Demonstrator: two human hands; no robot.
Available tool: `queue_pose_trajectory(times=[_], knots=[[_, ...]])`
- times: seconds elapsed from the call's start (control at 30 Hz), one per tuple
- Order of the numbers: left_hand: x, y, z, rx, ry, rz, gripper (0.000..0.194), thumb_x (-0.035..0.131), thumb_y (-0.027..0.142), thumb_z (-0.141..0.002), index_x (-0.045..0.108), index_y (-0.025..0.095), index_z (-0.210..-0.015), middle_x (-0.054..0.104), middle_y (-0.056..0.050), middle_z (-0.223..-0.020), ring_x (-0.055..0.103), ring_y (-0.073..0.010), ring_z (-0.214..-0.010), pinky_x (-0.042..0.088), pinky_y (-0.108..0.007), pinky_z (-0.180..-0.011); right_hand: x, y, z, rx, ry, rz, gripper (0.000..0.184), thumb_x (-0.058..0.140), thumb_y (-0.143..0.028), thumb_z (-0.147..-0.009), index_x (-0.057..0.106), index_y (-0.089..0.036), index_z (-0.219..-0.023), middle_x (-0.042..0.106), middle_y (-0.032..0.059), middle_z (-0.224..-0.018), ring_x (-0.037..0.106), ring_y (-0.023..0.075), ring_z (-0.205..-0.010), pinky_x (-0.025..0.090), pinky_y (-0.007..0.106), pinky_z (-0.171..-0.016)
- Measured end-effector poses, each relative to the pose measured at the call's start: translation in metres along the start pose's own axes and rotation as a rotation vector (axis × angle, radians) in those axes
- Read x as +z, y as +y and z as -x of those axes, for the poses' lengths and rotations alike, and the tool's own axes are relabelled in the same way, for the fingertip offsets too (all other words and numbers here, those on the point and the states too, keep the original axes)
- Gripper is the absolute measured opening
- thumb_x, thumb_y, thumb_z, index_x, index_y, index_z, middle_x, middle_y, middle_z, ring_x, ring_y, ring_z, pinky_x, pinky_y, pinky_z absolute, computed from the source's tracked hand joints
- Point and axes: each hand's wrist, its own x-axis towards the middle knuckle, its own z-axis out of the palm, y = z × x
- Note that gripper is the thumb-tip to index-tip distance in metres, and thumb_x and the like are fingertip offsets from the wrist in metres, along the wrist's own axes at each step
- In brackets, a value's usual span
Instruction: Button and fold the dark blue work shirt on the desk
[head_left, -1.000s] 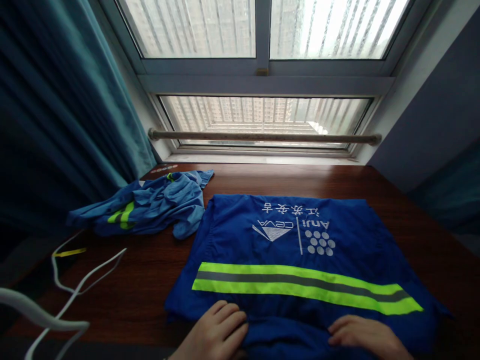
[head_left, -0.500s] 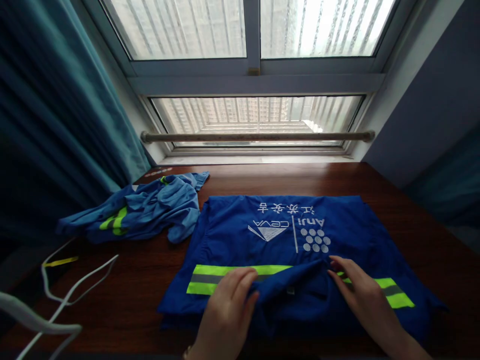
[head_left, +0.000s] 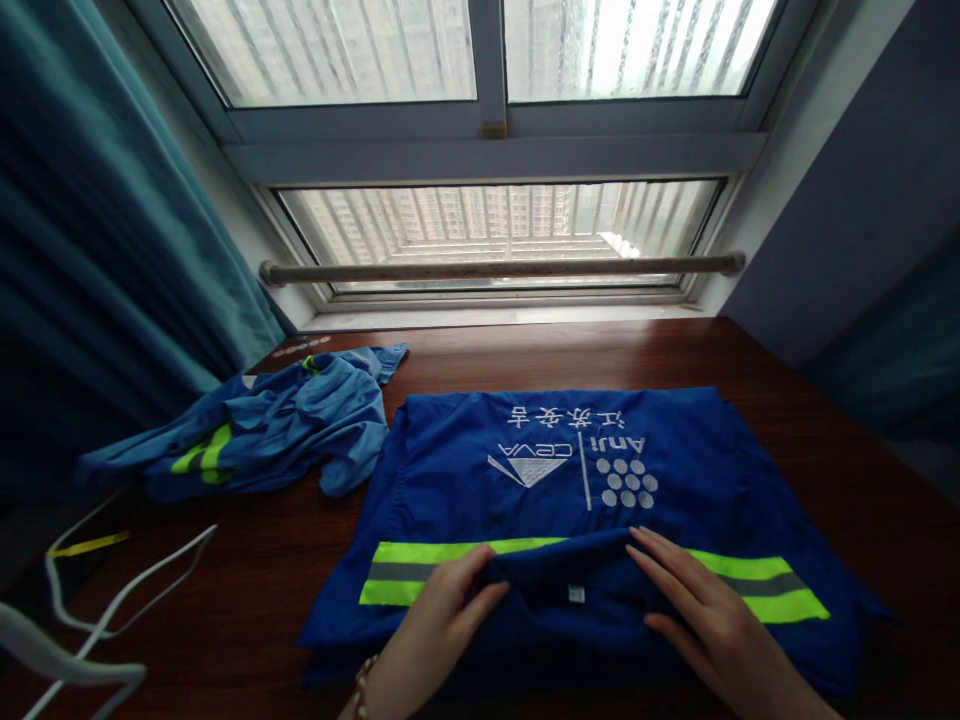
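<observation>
A dark blue work jacket [head_left: 570,470] lies spread on the wooden table [head_left: 540,355], back up, with white logo print and a yellow-green reflective stripe [head_left: 420,565]. Its near edge is folded up over the middle of the stripe. My left hand [head_left: 431,630] rests on the left end of that fold with its fingers curled over the cloth. My right hand [head_left: 701,610] lies flat on the fold's right side, fingers stretched out.
A second, lighter blue garment [head_left: 262,430] lies crumpled at the table's left. White cables [head_left: 112,605] trail at the near left. A teal curtain [head_left: 97,240] hangs at the left. A window with a rail [head_left: 495,268] stands behind the table.
Both hands carried the jacket's near edge away from me and laid it over the stripe. The right hand has flattened onto the fold.
</observation>
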Motion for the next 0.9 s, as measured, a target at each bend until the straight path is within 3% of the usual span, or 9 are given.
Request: queue_pose_trajectory(times=[0.1,0.17,0.23,0.33,0.43,0.53,0.63,0.77,0.9], knots=[[0.012,0.001,-0.01,-0.131,0.036,-0.057,0.019,0.039,0.026,-0.086,0.053,0.018,-0.094,0.064,-0.005,-0.086,0.061,-0.0178,-0.081,0.049,-0.029,-0.072,0.005,0.002,-0.003,0.003,-0.043,-0.023,0.051,0.047,-0.028,-0.085,0.032,-0.021,-0.134,0.034,0.0047,-0.137,0.033,0.0205,-0.125,0.04,0.035,-0.098],[0.018,0.002,-0.012,-0.159,0.061,-0.165,0.017,0.039,0.023,-0.086,0.051,0.016,-0.095,0.063,-0.006,-0.083,0.062,-0.0191,-0.078,0.049,-0.031,-0.071,0.008,0.003,-0.004,0.012,-0.077,-0.033,0.05,0.046,-0.029,-0.086,0.033,-0.022,-0.133,0.036,0.0036,-0.137,0.034,0.0201,-0.125,0.04,0.035,-0.098],[0.019,0.004,-0.01,-0.067,0.135,-0.255,0.021,0.041,0.021,-0.084,0.049,0.016,-0.103,0.061,-0.009,-0.095,0.06,-0.0203,-0.087,0.048,-0.034,-0.076,0.005,0.003,-0.005,0.005,-0.1,-0.032,0.049,0.045,-0.029,-0.086,0.034,-0.023,-0.133,0.036,0.0026,-0.136,0.034,0.0201,-0.124,0.04,0.036,-0.098],[0.014,0.01,-0.003,0.203,0.223,-0.343,0.037,0.043,0.02,-0.084,0.04,0.019,-0.121,0.045,-0.011,-0.125,0.045,-0.0208,-0.115,0.042,-0.037,-0.093,-0.007,0.004,-0.007,-0.032,-0.119,-0.024,0.052,0.045,-0.03,-0.086,0.03,-0.026,-0.135,0.034,0.0009,-0.138,0.031,0.0211,-0.127,0.037,0.037,-0.1],[0.015,0.014,0.002,0.371,0.145,-0.504,0.049,0.042,0.02,-0.085,0.03,0.027,-0.132,0.028,-0.006,-0.14,0.025,-0.0242,-0.129,0.032,-0.046,-0.1,-0.016,0.008,-0.012,-0.062,-0.161,-0.036,0.056,0.046,-0.033,-0.086,0.024,-0.028,-0.137,0.03,-0.0002,-0.139,0.023,0.0228,-0.129,0.031,0.041,-0.103],[0.028,0.01,0.002,0.382,0.055,-0.658,0.057,0.044,0.024,-0.084,0.021,0.033,-0.136,0.021,-0.004,-0.144,0.02,-0.0295,-0.13,0.031,-0.054,-0.097,-0.01,0.014,-0.018,-0.063,-0.254,-0.064,0.058,0.043,-0.041,-0.086,0.019,-0.031,-0.138,0.026,-0.0011,-0.141,0.02,0.0248,-0.131,0.027,0.047,-0.103],[0.038,0.003,0.001,0.366,0.025,-0.704,0.061,0.046,0.027,-0.084,0.017,0.033,-0.136,0.016,-0.004,-0.145,0.018,-0.031,-0.13,0.032,-0.055,-0.096,0.002,0.017,-0.02,-0.05,-0.309,-0.09,0.06,0.04,-0.046,-0.086,0.016,-0.031,-0.138,0.023,-0.0009,-0.142,0.018,0.0256,-0.131,0.024,0.051,-0.103],[0.03,0.001,0.003,0.403,-0.022,-0.667,0.065,0.049,0.031,-0.081,0.015,0.03,-0.137,0.015,-0.005,-0.145,0.017,-0.032,-0.131,0.032,-0.056,-0.096,0.011,0.016,-0.017,-0.046,-0.274,-0.093,0.06,0.041,-0.046,-0.085,0.017,-0.031,-0.137,0.025,-0.0006,-0.141,0.019,0.0259,-0.131,0.024,0.05,-0.102],[0.017,-0.004,0.009,0.486,-0.091,-0.62,0.082,0.063,0.041,-0.069,0.018,0.029,-0.137,0.019,-0.009,-0.144,0.017,-0.036,-0.13,0.031,-0.06,-0.093,0.008,0.008,-0.006,-0.052,-0.203,-0.042,0.061,0.045,-0.046,-0.083,0.02,-0.031,-0.137,0.029,-0.0008,-0.14,0.025,0.0275,-0.128,0.031,0.048,-0.098]])
